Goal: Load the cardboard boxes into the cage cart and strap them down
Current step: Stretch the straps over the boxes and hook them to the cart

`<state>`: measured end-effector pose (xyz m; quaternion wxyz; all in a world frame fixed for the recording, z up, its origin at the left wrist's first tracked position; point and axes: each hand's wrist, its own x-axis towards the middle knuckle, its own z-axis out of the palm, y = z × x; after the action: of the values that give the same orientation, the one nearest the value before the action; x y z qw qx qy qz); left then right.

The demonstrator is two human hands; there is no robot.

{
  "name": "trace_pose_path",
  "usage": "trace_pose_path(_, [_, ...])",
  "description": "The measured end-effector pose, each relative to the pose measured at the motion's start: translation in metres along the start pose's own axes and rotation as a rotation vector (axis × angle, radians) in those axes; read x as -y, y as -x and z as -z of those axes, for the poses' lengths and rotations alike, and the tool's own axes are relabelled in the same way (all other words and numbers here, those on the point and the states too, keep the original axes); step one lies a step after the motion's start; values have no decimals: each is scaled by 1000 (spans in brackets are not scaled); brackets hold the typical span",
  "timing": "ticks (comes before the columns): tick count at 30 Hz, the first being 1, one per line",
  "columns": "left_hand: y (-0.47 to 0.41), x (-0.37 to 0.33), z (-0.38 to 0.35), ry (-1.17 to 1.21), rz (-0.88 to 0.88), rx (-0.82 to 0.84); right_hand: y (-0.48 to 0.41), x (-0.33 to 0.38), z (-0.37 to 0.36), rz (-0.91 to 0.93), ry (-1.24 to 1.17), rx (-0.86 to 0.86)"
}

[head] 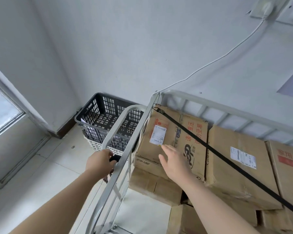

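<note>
Several cardboard boxes (235, 166) are stacked inside the grey metal cage cart (210, 107). A black strap (210, 147) runs diagonally over the top boxes from the cart's far left corner post down to the lower right. My right hand (174, 159) lies flat with straight fingers on the top left box (152, 149), below its white label. My left hand (100, 161) grips a black strap end or buckle (115, 157) at the cart's curved handle bar (115, 130), just outside the cage side.
A black plastic basket (103, 114) stacked on a white one stands on the tiled floor in the wall corner beyond the handle. A white cable (227, 54) hangs along the wall down to the cart corner. A door with a glass pane is at the left.
</note>
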<state>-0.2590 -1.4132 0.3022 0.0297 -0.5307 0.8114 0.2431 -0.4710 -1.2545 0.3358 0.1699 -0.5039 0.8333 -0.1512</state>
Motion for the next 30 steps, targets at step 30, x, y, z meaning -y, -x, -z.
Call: trace_pose_path(30, [69, -208, 60, 220, -581, 411, 73, -105, 153, -180, -534, -409])
